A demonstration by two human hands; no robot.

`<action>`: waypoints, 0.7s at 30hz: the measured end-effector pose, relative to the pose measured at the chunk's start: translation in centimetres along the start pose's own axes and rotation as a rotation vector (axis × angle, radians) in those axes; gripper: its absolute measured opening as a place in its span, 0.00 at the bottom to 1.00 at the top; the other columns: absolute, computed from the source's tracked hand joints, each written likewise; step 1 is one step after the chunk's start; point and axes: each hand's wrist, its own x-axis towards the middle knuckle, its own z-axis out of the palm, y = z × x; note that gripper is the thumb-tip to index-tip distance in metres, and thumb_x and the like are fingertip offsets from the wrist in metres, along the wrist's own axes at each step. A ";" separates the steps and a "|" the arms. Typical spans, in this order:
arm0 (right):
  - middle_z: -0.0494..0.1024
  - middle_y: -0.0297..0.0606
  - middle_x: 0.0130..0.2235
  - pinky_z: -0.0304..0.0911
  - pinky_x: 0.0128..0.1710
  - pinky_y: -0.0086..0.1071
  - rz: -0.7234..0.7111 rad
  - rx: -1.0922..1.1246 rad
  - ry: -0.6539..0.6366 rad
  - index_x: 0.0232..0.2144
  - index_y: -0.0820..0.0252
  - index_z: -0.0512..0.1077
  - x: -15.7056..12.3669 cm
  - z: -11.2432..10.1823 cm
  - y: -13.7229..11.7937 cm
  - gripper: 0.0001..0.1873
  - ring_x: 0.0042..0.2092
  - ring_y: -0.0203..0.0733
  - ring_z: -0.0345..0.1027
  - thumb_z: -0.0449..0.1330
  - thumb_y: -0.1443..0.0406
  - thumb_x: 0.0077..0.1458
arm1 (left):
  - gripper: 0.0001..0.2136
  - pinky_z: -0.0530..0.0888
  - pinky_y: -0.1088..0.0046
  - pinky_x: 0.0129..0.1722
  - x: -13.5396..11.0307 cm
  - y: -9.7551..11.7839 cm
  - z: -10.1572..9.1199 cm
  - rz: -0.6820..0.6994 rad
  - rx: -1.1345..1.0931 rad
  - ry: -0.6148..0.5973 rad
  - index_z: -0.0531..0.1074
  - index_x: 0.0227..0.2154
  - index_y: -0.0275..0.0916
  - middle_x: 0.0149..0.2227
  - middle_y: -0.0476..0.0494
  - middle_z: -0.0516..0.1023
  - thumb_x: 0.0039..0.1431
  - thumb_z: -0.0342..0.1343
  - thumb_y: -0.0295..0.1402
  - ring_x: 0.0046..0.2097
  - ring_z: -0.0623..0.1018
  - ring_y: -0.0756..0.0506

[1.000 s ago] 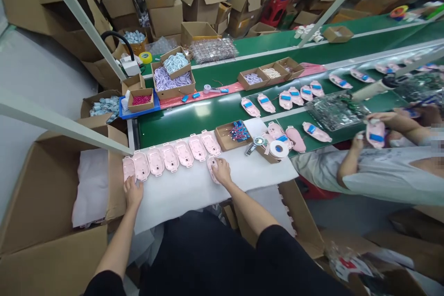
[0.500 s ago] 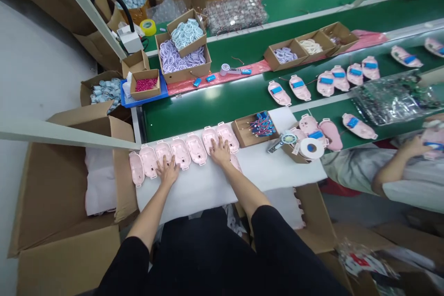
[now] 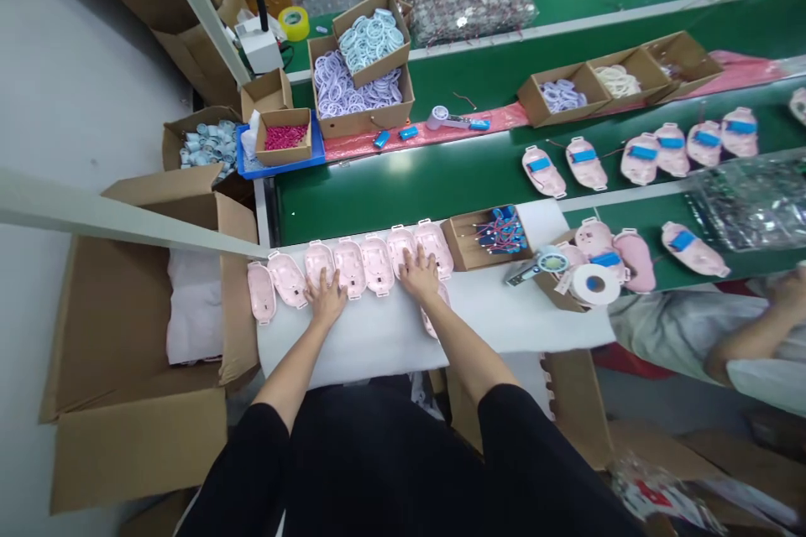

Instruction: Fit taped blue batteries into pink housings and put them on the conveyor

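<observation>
A row of several pale pink plastic shells point(image 3: 349, 268) lies hollow side up along the far edge of the white-covered table. My left hand point(image 3: 326, 299), fingers spread, rests at the near end of the third shell point(image 3: 320, 256) from the left. A narrow gap parts that shell from the second shell point(image 3: 288, 279); the shells to its right stand close together. My right hand point(image 3: 420, 275) lies with fingers apart over the near ends of the two rightmost shells. Another pink shell point(image 3: 429, 324) is partly hidden beneath my right wrist. Neither hand grips anything.
Right of the row stands a cardboard box point(image 3: 463, 243) of blue wired parts, then a small fan point(image 3: 541, 263) and a white tape roll point(image 3: 595, 284). Behind runs a green conveyor point(image 3: 403, 185) with pink shells holding blue batteries. A co-worker's arm point(image 3: 756, 336) shows at right.
The view has shifted, so the scene sits further right. My left hand has moved right along the row, and a gap has opened between the second and third shells. My right hand stays at the right end.
</observation>
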 end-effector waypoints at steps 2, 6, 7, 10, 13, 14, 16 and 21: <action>0.38 0.37 0.77 0.38 0.69 0.62 0.005 -0.006 0.016 0.74 0.47 0.51 -0.1 -0.1 -0.2 0.34 0.74 0.70 0.32 0.44 0.53 0.69 | 0.29 0.48 0.28 0.65 -0.2 -0.4 -0.4 0.036 0.020 0.024 0.60 0.70 0.53 0.76 0.42 0.48 0.67 0.50 0.47 0.74 0.37 0.21; 0.39 0.41 0.77 0.36 0.70 0.60 -0.056 -0.017 0.117 0.75 0.51 0.48 -1.1 0.3 -1.3 0.35 0.75 0.63 0.30 0.43 0.53 0.69 | 0.34 0.46 0.37 0.69 0.0 -2.7 -1.3 -0.011 0.042 0.217 0.53 0.72 0.38 0.76 0.30 0.44 0.68 0.49 0.47 0.75 0.41 0.25; 0.39 0.40 0.77 0.36 0.70 0.58 -0.103 -0.021 0.117 0.75 0.51 0.47 -1.5 0.6 -1.7 0.35 0.75 0.60 0.30 0.42 0.53 0.70 | 0.35 0.46 0.39 0.70 0.2 -3.4 -1.4 -0.050 0.035 0.244 0.52 0.72 0.33 0.75 0.26 0.44 0.68 0.49 0.47 0.75 0.42 0.26; 0.42 0.38 0.77 0.37 0.71 0.53 -0.230 -0.055 0.038 0.74 0.51 0.48 -2.9 1.9 -3.0 0.34 0.76 0.54 0.31 0.41 0.52 0.70 | 0.36 0.47 0.45 0.72 0.9 -5.1 -1.5 -0.050 0.020 0.202 0.54 0.71 0.27 0.75 0.23 0.45 0.68 0.49 0.46 0.75 0.45 0.28; 0.42 0.35 0.77 0.36 0.72 0.50 -0.272 -0.105 -0.010 0.74 0.50 0.50 -3.7 3.2 -3.8 0.33 0.76 0.51 0.32 0.39 0.53 0.71 | 0.33 0.47 0.48 0.72 1.1 -6.2 -1.4 0.054 0.031 0.141 0.56 0.70 0.30 0.75 0.27 0.47 0.70 0.47 0.45 0.75 0.47 0.31; 0.42 0.34 0.77 0.36 0.72 0.50 -0.278 -0.116 -0.013 0.74 0.50 0.51 -3.8 3.5 -3.9 0.32 0.76 0.50 0.33 0.38 0.53 0.72 | 0.32 0.47 0.48 0.73 1.1 -6.5 -1.4 0.078 0.033 0.130 0.56 0.71 0.31 0.75 0.28 0.47 0.70 0.45 0.45 0.75 0.47 0.32; 0.41 0.34 0.77 0.36 0.73 0.50 -0.287 -0.128 -0.012 0.74 0.49 0.50 -3.8 3.9 -3.9 0.32 0.76 0.50 0.34 0.36 0.53 0.72 | 0.32 0.47 0.47 0.73 1.0 -7.1 -1.4 0.114 0.033 0.105 0.52 0.72 0.32 0.75 0.29 0.48 0.71 0.43 0.45 0.75 0.47 0.33; 0.38 0.37 0.77 0.38 0.72 0.50 -0.309 -0.134 -0.018 0.73 0.50 0.52 -3.6 4.0 -3.8 0.32 0.76 0.50 0.35 0.37 0.51 0.72 | 0.36 0.53 0.48 0.72 0.5 -8.1 -2.1 0.236 0.040 0.015 0.47 0.73 0.34 0.76 0.29 0.44 0.71 0.44 0.49 0.75 0.48 0.34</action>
